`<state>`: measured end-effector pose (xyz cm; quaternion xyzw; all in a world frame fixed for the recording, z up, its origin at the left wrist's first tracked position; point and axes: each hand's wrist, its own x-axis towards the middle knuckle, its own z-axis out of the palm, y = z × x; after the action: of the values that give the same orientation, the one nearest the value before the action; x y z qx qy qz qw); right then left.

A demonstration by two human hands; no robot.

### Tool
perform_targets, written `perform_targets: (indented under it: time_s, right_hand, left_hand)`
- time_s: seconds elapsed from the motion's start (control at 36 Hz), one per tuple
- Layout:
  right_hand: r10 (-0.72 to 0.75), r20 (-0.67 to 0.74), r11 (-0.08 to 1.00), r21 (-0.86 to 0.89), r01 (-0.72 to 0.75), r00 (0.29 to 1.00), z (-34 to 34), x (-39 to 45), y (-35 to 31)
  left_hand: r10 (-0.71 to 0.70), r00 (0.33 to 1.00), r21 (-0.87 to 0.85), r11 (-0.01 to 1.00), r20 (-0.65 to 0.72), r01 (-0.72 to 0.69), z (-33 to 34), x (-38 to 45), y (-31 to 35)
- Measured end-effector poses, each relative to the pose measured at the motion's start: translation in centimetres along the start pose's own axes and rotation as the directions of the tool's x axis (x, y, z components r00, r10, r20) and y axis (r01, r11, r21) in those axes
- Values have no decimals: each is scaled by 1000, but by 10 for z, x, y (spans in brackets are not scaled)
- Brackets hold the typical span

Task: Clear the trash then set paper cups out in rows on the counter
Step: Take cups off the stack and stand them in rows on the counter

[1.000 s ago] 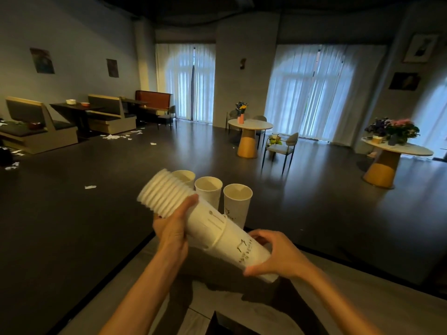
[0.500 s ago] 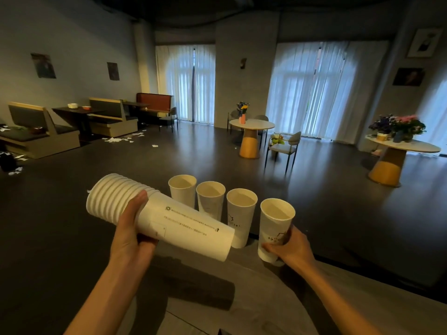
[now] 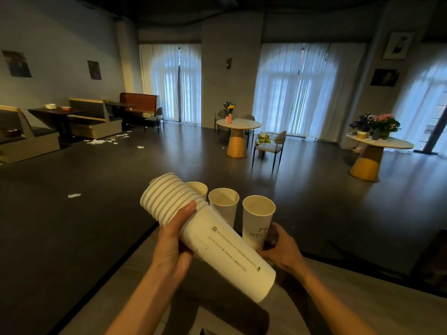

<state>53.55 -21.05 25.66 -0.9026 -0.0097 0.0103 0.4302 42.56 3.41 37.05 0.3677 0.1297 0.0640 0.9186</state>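
My left hand (image 3: pixel 173 247) grips a tilted stack of nested white paper cups (image 3: pixel 217 238), rims pointing up-left and its base down-right. Behind the stack three single paper cups stand upright in a row along the far edge of the grey counter (image 3: pixel 362 301): a left cup (image 3: pixel 198 189) half hidden by the stack's rims, a middle cup (image 3: pixel 223 206) and a right cup (image 3: pixel 257 218). My right hand (image 3: pixel 280 247) holds the lower part of the right cup, fingers curled round it. The stack hides the cups' bases.
Beyond the counter lies a dark open floor with paper scraps (image 3: pixel 73 195) and more litter (image 3: pixel 104 140) by the booth seats (image 3: pixel 94 122) at left. Round tables with flowers (image 3: pixel 238 124) (image 3: pixel 379 141) and a chair (image 3: pixel 271 146) stand farther back.
My left hand swung the stack right and up, so it now covers part of the cup row. My right hand stays on the rightmost cup set down half a second ago.
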Motion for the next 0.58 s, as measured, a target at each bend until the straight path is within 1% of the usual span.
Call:
perform_targets:
  time_s: [0.03, 0.08, 0.11, 0.14, 0.17, 0.19, 0.22, 0.25, 0.31, 0.36, 0.39, 0.42, 0.47, 0.53, 0.58]
  right_hand:
    - [32, -40, 999, 11, -32, 999, -4, -4, 2]
    - [103, -147, 990, 110, -88, 984, -20, -16, 0]
    - [127, -136, 978, 185, -101, 983, -29, -23, 0]
    - [135, -69, 962, 248, -114, 988, -38, -32, -2]
    - [140, 57, 941, 303, -151, 989, -46, -39, -4]
    - [135, 211, 915, 348, -204, 968, -54, -48, -5]
    - [114, 353, 883, 392, -257, 929, -60, -56, -4]
    - [83, 459, 847, 436, -306, 884, -65, -62, -2]
    - [-18, 593, 785, 507, -356, 805, -73, -71, 4]
    - [-126, 663, 750, 551, -367, 738, -77, -78, 4]
    - [-148, 668, 749, 557, -358, 729, -79, -80, 5]
    - [-155, 663, 767, 548, -334, 733, -82, -84, 3]
    - [-140, 632, 850, 471, -235, 762, -89, -90, -3]
    - [-73, 567, 941, 312, -132, 821, -94, -90, -7]
    - [-65, 486, 983, 183, -28, 871, -100, -86, -4]
  left_hand:
    - [-13, 1000, 2, 1000, 11, 13, 4, -2, -5]
    - [-47, 998, -2, 999, 39, 48, 13, -6, -15]
    - [-66, 996, -10, 998, 52, 67, 18, -8, -20]
    - [-87, 994, -17, 996, 62, 88, 22, -11, -26]
    - [-103, 992, -18, 994, 72, 104, 26, -11, -31]
    - [-121, 990, -4, 993, 79, 121, 32, -12, -38]
    - [-131, 988, 18, 991, 83, 130, 38, -15, -44]
    - [-135, 987, 38, 990, 86, 132, 44, -17, -51]
    - [-124, 989, 62, 991, 86, 119, 56, -21, -63]
    - [-91, 993, 89, 993, 80, 84, 62, -20, -70]
    - [-73, 993, 110, 992, 88, 63, 65, -19, -73]
    - [-53, 994, 136, 990, 99, 39, 66, -18, -74]
    - [1, 994, 191, 981, 106, -22, 69, -18, -76]
    - [45, 993, 240, 968, 113, -72, 71, -20, -75]
    - [81, 992, 268, 958, 98, -105, 71, -17, -73]
